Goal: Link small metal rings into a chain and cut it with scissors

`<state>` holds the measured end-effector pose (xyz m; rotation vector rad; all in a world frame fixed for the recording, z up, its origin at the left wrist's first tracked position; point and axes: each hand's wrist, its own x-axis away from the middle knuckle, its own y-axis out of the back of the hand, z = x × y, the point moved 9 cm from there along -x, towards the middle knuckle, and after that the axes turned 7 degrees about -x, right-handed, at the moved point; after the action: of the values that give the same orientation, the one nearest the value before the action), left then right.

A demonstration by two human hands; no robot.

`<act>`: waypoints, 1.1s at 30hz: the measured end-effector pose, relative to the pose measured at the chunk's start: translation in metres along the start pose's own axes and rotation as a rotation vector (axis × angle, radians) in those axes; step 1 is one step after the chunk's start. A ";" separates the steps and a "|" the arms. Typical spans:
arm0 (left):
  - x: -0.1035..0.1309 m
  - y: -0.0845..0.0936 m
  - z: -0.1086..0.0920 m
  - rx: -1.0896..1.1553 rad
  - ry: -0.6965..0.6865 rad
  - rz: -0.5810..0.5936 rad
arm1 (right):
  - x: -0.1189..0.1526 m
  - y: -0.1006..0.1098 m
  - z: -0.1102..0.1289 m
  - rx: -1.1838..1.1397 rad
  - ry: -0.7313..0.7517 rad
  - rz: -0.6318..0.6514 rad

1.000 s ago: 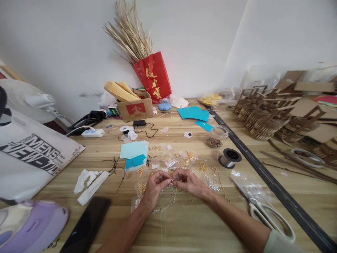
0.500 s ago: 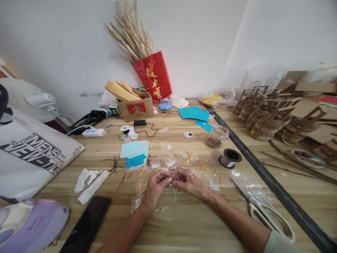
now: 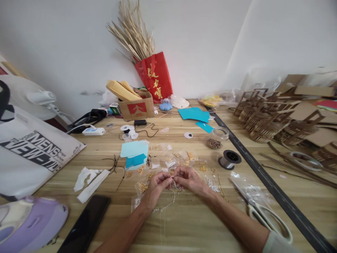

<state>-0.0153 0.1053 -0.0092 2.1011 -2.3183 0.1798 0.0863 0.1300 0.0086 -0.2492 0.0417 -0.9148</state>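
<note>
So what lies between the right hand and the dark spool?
In the head view, small gold pieces and the far end of a gold chain lie between the right hand and the dark spool.

More of the chain [image 3: 174, 196] has come into sight since the earlier pictures: its upper strand now shows between the left hand [image 3: 155, 189] and right hand [image 3: 191, 181]

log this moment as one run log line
left hand: pinching silver chain | right hand: at chain | nearby: wire spool, scissors
</note>
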 end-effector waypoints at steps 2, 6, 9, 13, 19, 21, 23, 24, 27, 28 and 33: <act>0.000 -0.002 -0.001 -0.025 -0.001 0.019 | -0.001 0.001 -0.002 -0.013 -0.003 0.003; 0.000 -0.004 -0.001 0.073 0.022 0.048 | -0.001 0.002 -0.003 0.001 -0.017 0.009; 0.000 -0.005 0.002 0.202 0.081 0.056 | 0.000 0.003 0.000 0.038 -0.023 0.000; 0.000 -0.002 0.005 0.315 0.143 0.022 | 0.001 0.004 0.004 0.139 -0.025 0.003; -0.002 0.000 0.006 0.401 0.128 0.037 | 0.008 -0.007 0.024 0.649 0.027 0.077; -0.002 0.001 0.007 0.411 0.124 0.041 | 0.016 -0.015 0.027 0.829 0.014 0.132; -0.001 0.002 0.008 0.416 0.127 0.039 | 0.029 -0.021 0.029 1.029 0.013 0.156; -0.001 0.002 0.008 0.416 0.129 0.038 | 0.037 -0.024 0.029 1.142 0.015 0.165; -0.001 0.002 0.009 0.405 0.124 0.043 | 0.065 -0.029 0.031 1.348 0.034 0.168; -0.002 0.003 0.009 0.408 0.119 0.036 | 0.075 -0.027 0.031 1.369 0.015 0.159; -0.005 0.004 0.014 0.404 0.120 0.044 | 0.119 0.008 0.045 1.398 -0.071 -0.059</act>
<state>-0.0177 0.1090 -0.0234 2.1204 -2.4187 0.8144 0.1721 0.0495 0.0589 1.0192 -0.6572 -0.8095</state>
